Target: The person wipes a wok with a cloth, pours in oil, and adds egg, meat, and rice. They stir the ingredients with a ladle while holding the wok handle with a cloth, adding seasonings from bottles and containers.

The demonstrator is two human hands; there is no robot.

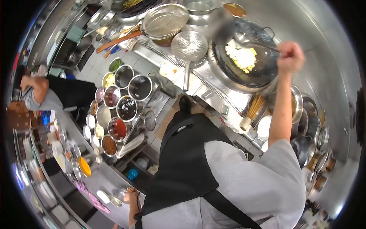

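Note:
My right hand (290, 57) is closed round the handle of a metal ladle (253, 42), whose head is at the wok's far side. Inside the dark wok (265, 70) on the stove lie yellow egg pieces (248, 60) and white food. Low on the left, my left hand (132, 194) has its fingers bent at the rim of a small bowl (121, 194) on the steel counter (105, 171). A dark round shape (221, 26) beside the wok is blurred.
A perforated skimmer (189, 45) and wood-handled strainer (164, 21) lie beside the stove. Several round containers, one with red sauce (117, 129), stand left of my body. Another person (70, 91) stands at far left. Bamboo sticks (256, 106) are below the wok.

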